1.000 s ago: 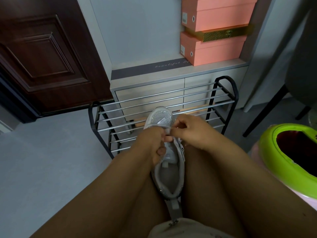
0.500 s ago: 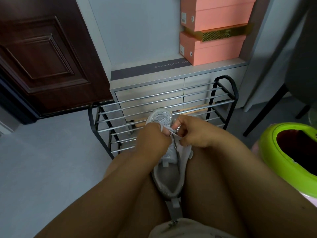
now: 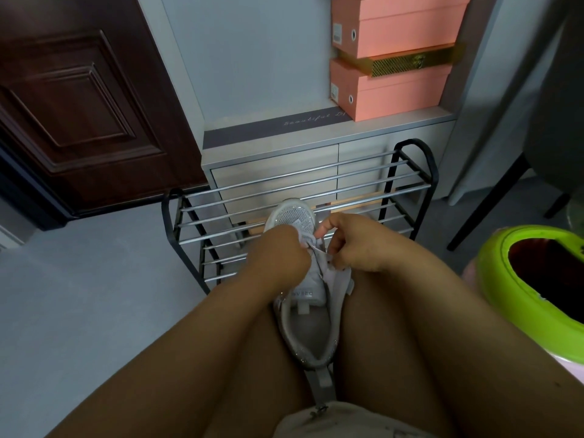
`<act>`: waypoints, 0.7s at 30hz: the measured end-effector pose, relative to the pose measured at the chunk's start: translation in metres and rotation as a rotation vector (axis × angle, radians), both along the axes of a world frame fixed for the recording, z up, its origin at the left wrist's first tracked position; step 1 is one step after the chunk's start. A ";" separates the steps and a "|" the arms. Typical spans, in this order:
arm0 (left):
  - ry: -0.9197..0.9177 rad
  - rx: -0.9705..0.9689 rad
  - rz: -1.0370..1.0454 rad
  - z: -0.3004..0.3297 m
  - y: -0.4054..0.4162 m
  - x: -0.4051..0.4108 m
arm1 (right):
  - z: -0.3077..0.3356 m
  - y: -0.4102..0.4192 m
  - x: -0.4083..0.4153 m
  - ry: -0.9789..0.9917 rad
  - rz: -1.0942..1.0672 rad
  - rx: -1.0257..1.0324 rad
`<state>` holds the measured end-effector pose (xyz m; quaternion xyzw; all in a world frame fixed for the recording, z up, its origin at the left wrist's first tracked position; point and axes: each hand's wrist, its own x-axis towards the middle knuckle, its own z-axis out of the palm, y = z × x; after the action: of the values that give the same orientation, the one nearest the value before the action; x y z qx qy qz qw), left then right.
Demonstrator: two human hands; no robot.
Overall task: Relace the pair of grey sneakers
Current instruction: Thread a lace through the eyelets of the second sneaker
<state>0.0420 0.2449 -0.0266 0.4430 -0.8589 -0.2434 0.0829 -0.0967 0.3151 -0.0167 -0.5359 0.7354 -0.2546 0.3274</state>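
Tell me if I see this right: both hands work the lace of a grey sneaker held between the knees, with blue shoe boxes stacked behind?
Nearly. The head view shows the shoe boxes are pink, not blue. Otherwise yes: both hands, left and right, work the lace of the grey sneaker.

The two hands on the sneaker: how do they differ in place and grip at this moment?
The left hand sits lower over the sneaker, knuckles up and fingertips hidden; the right hand sits beside it with its thumb raised towards the toe. The left hand covers the eyelets; the right hand is off to the side. Both pinch the lace between them.
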 end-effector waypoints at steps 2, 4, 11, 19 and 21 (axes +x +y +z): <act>-0.001 0.168 0.005 0.012 0.001 0.005 | 0.001 0.000 0.000 0.004 -0.005 0.005; -0.044 0.257 -0.018 0.023 0.004 0.012 | 0.002 0.000 0.001 0.017 -0.013 0.003; 0.078 0.688 -0.192 0.053 0.025 0.054 | 0.003 0.002 0.001 0.033 -0.018 -0.019; 0.386 1.003 -0.044 0.046 0.032 0.055 | 0.000 0.005 0.015 0.176 0.135 -0.340; 0.417 1.013 -0.064 0.045 0.030 0.056 | 0.001 0.004 0.014 0.227 0.227 -0.393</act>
<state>0.0981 0.2745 0.0186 0.3436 -0.6126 -0.7115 0.0203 -0.0824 0.3191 -0.0156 -0.6934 0.6390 -0.2927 0.1587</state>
